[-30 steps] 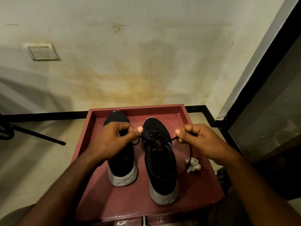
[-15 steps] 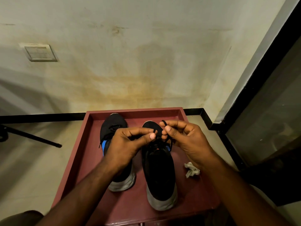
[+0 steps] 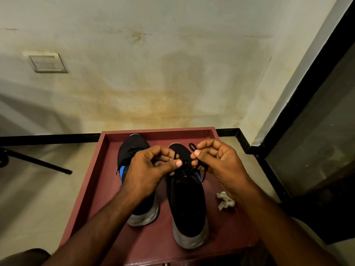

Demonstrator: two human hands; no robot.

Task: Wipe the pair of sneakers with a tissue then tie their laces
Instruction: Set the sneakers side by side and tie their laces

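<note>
Two black sneakers with grey soles stand side by side on a dark red tray (image 3: 96,179), toes toward the wall. The left sneaker (image 3: 132,148) is partly hidden by my left hand (image 3: 148,169). Over the right sneaker (image 3: 187,204), both hands work its black lace (image 3: 192,145). My left hand pinches one lace strand between thumb and fingers. My right hand (image 3: 217,160) pinches a loop of the lace that sticks up above its thumb. A crumpled white tissue (image 3: 224,200) lies on the tray right of the right sneaker.
The tray sits close to a stained wall (image 3: 153,83) with a black skirting. A dark glass door frame (image 3: 307,93) stands at the right. A black rod (image 3: 38,164) lies on the floor at the left.
My hands, pulling the lace ends apart a second ago, have come together over the right sneaker's tongue. The right hand now holds up a loop of lace.
</note>
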